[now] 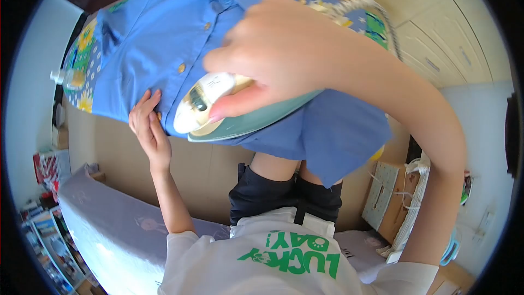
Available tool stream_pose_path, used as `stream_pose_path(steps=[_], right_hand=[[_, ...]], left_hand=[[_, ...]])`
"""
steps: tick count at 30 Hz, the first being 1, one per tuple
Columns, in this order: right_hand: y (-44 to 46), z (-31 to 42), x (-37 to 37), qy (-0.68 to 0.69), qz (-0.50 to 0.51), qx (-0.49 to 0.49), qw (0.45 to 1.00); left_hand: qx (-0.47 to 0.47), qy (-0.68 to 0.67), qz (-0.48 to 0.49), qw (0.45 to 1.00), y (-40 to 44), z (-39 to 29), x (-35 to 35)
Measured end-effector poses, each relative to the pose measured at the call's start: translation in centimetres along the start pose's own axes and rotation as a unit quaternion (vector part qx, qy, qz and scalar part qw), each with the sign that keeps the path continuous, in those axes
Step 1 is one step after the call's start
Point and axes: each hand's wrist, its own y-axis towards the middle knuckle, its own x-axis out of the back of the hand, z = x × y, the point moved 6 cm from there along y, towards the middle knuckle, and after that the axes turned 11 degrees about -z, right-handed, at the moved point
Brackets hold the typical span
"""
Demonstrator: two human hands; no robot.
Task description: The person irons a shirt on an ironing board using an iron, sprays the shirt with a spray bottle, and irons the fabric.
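A blue button-up shirt (144,57) lies spread over a patterned ironing board (87,49), its lower part hanging past the near edge. My right hand (273,49) is closed round the handle of a steam iron (196,101) with a white and gold body and a green base (256,120). The iron rests over the shirt beside the row of gold buttons (182,68). At the shirt's near edge, left of the iron's tip, my left hand (147,131) lies with its fingers apart on the cloth. My right hand hides part of the iron and shirt.
A small clear bottle with a white cap (68,78) lies at the board's left end. A pale braided cord (363,4) runs over the right end. Cream cabinets (431,49) stand behind, and a bed with a light cover (109,213) is at the lower left.
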Motion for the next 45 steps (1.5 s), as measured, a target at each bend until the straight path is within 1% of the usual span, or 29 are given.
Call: stream_pose_path(steps=[1,2,4,6,7,8,10,13,14,16,17,18,19,20,22,26,28,29,31,32,34,35,37,38,40,41,43,44,45], right_hand=[[0.1,0.0,0.0,0.018,-0.002,0.013,1.000],[0.2,-0.5,-0.1,0.009,-0.008,0.002,1.000],[0.4,-0.4,0.0,0.013,-0.040,0.062,0.997],[0.6,-0.7,-0.1,0.008,-0.041,0.053,0.998],[0.8,-0.7,-0.3,0.013,-0.035,0.053,0.998],[1.0,-0.7,-0.3,0.008,-0.041,0.049,0.998],[1.2,-1.1,-0.7,-0.003,-0.021,0.000,1.000],[1.2,-1.2,-0.6,0.002,-0.018,-0.020,1.000],[1.2,-1.0,-0.6,0.007,-0.024,-0.014,1.000],[0.9,-0.8,-0.5,0.022,0.006,-0.018,1.000],[0.9,-0.5,-0.5,0.028,0.002,-0.012,1.000],[0.7,-0.6,-0.5,0.039,0.004,-0.032,0.999],[0.5,-0.7,-0.5,0.050,0.009,-0.052,0.997],[0.4,-0.5,-0.4,0.055,0.010,-0.046,0.997],[0.1,-0.7,0.1,0.049,0.003,-0.095,0.994],[-0.1,-0.6,0.7,0.067,-0.012,-0.095,0.993],[-0.2,-0.9,0.2,0.098,0.087,-0.133,0.982],[-0.3,-0.9,0.2,0.100,0.089,-0.130,0.982],[-0.2,-0.5,0.6,0.064,0.053,-0.084,0.993],[-0.2,-0.5,0.3,0.065,0.055,-0.081,0.993],[-0.2,-0.8,0.0,0.014,0.018,-0.091,0.996],[-0.4,-1.0,-0.5,0.015,0.019,-0.089,0.996],[-0.5,-1.2,0.1,-0.009,-0.103,-0.061,0.993],[-0.6,-1.1,0.3,-0.009,-0.103,-0.061,0.993],[-0.5,-0.8,0.4,0.035,-0.063,-0.036,0.997],[-0.5,-0.8,0.6,0.034,-0.062,-0.036,0.997],[-0.6,0.1,0.5,0.063,-0.033,0.016,0.997],[-0.6,0.1,0.4,0.064,-0.031,0.016,0.997],[-0.6,-0.1,0.4,0.035,-0.040,0.001,0.999]], left_hand=[[0.000,0.002,0.004,1.000,0.0,0.0,0.0],[-0.001,-0.001,0.002,1.000,-0.1,0.0,0.0],[-0.014,-0.010,0.002,1.000,-0.1,-0.3,-0.1],[0.000,-0.007,-0.002,1.000,-0.1,-0.1,0.1],[-0.010,-0.009,-0.001,1.000,-0.3,-0.1,0.2],[0.010,-0.006,0.002,1.000,-0.5,0.5,0.2],[0.049,-0.007,-0.004,0.999,-1.1,1.7,0.2],[0.057,-0.016,-0.001,0.998,-1.4,2.5,0.2],[0.062,-0.030,-0.015,0.998,-1.6,2.7,0.2],[0.042,-0.008,-0.001,0.999,-0.8,1.2,0.4],[0.023,0.003,0.015,1.000,-0.4,0.3,0.3],[0.018,-0.014,0.012,1.000,-0.1,-0.2,0.2],[0.021,-0.008,0.010,1.000,0.0,-0.3,0.2],[0.022,-0.012,0.012,1.000,0.0,-0.3,0.2],[0.023,-0.016,0.013,1.000,0.0,-0.1,0.2],[0.012,-0.009,0.009,1.000,-0.2,0.2,0.0],[0.015,-0.007,0.010,1.000,-0.2,0.1,0.0],[0.015,-0.007,0.013,1.000,-0.2,0.1,0.0],[0.015,-0.004,0.011,1.000,-0.4,0.2,0.0],[0.011,-0.003,0.011,1.000,-0.4,0.3,0.0],[0.014,-0.001,0.006,1.000,-0.4,0.2,0.0],[0.013,-0.001,0.003,1.000,-0.4,0.1,0.0],[0.014,-0.003,0.003,1.000,-0.3,0.0,0.1],[0.014,0.001,0.005,1.000,-0.3,-0.1,0.1],[0.015,0.003,0.006,1.000,-0.2,-0.1,0.0],[0.012,0.003,0.010,1.000,-0.2,0.0,0.0],[0.011,0.004,0.015,1.000,-0.2,0.0,0.0],[0.011,0.002,0.012,1.000,-0.2,0.0,0.0],[0.012,0.001,0.009,1.000,-0.3,0.0,0.0]])
